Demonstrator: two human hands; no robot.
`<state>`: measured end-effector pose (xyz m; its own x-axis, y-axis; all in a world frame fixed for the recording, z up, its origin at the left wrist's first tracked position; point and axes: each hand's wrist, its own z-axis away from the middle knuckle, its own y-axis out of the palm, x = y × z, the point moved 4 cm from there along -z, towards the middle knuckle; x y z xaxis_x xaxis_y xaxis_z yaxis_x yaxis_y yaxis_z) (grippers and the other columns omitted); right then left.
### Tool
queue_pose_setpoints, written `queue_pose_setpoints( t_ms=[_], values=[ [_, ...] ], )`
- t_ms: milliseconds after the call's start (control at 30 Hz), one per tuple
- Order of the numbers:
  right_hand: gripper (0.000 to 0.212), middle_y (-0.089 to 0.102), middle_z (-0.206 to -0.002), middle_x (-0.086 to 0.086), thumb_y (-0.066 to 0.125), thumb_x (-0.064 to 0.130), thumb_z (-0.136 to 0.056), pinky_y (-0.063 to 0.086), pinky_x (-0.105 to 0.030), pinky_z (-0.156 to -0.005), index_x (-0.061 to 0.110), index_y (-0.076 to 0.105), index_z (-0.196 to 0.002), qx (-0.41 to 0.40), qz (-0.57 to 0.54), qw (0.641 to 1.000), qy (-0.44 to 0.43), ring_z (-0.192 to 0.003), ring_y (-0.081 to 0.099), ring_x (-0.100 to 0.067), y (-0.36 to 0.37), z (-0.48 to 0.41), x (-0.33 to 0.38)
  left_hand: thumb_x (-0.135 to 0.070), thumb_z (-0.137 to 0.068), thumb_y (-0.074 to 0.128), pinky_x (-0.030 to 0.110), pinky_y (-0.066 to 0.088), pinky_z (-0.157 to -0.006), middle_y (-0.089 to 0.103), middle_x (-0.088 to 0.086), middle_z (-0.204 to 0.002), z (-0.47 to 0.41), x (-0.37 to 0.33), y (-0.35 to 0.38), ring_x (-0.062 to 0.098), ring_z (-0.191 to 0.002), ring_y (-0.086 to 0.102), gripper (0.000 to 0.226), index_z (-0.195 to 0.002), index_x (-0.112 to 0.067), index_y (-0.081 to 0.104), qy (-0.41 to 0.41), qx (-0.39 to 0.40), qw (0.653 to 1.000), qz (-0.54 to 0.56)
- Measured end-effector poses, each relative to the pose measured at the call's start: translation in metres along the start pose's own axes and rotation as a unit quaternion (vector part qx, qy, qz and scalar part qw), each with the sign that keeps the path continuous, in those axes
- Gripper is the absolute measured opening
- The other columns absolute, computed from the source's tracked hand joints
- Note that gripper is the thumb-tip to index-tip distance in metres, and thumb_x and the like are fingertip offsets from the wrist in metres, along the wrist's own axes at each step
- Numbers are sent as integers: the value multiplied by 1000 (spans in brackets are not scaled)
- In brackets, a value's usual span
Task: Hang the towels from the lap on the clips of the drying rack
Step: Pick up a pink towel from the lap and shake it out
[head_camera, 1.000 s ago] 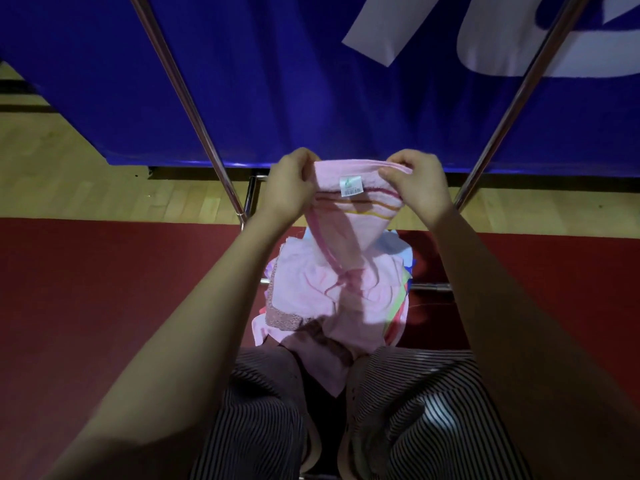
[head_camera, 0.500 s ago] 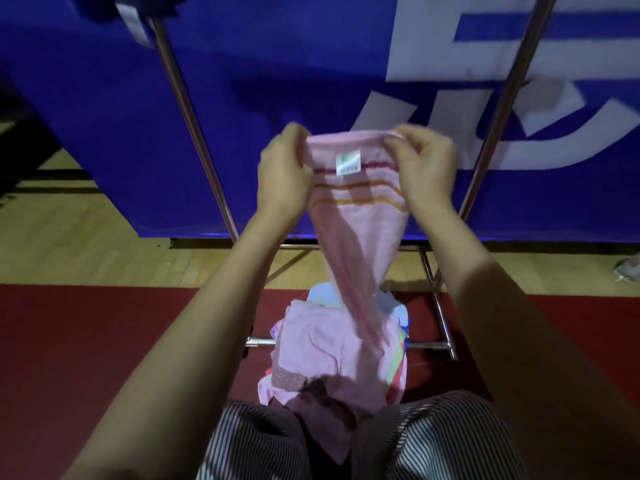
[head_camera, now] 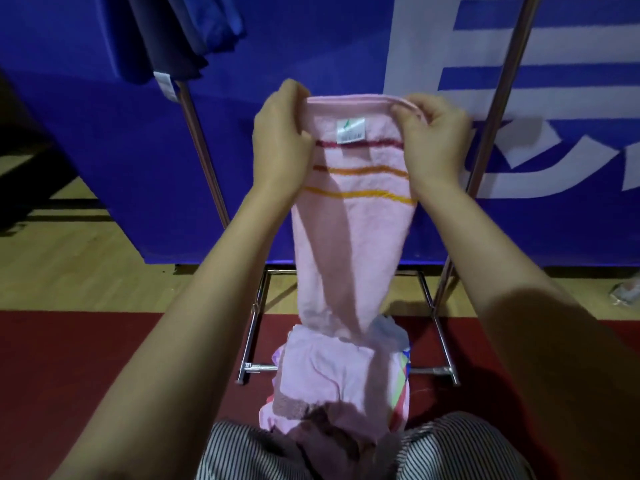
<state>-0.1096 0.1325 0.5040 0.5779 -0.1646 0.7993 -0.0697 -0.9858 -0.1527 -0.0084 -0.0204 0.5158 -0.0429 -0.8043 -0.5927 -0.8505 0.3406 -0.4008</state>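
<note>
A blue banner (head_camera: 104, 150) fills the upper half of the frame and stands upright on the floor. Large white lettering (head_camera: 433, 46) occupies its upper right part. A light wooden floor (head_camera: 86, 278) crosses the middle as a band. A red mat (head_camera: 69, 375) covers the lower part. A small crumpled object (head_camera: 627, 293), too blurred to identify, lies on the wood at the right edge.

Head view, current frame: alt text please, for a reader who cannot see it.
The left hand and right hand grip the top edge of a pink striped towel, held up so it hangs toward the pile of towels on the lap. Behind stand the metal poles of the drying rack and a blue banner; dark cloth hangs at upper left.
</note>
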Motion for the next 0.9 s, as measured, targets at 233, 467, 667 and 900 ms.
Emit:
queue_pose_setpoints(
  t_ms=[233, 467, 667, 900],
  values=[
    [15, 72, -84, -7, 65, 19, -81, 52, -35, -72, 9, 74, -88, 64, 27, 995, 71, -77, 63, -18, 21, 30, -63, 3, -65, 33, 36, 39, -66, 62, 17, -93, 35, 50, 33, 33, -86, 54, 39, -96, -2, 56, -66, 122, 989, -46],
    [12, 64, -73, 3, 64, 12, -84, 44, -18, -64, 4, 73, -87, 99, 14, 989, 110, -71, 57, -9, 34, 61, -114, 9, -75, 35, 32, 40, -66, 59, 12, -93, 74, 91, 66, 28, -84, 53, 36, -99, -6, 57, -125, 103, 986, -27],
    [11, 62, -73, 6, 65, 14, -83, 40, -9, -62, 6, 72, -87, 82, 16, 990, 110, -68, 54, -4, 44, 83, -145, 2, -85, 40, 26, 38, -67, 59, 4, -87, 106, 115, 80, 17, -78, 51, 26, -103, -5, 57, -134, 27, 991, 15],
    [14, 62, -77, 3, 64, 15, -84, 36, -6, -59, 4, 70, -89, 69, 45, 989, 122, -69, 51, -4, 53, 93, -165, -8, -89, 50, 5, 33, -57, 55, -8, -74, 103, 129, 90, -5, -62, 50, 11, -92, -3, 59, -129, 57, 989, 44]
  ],
)
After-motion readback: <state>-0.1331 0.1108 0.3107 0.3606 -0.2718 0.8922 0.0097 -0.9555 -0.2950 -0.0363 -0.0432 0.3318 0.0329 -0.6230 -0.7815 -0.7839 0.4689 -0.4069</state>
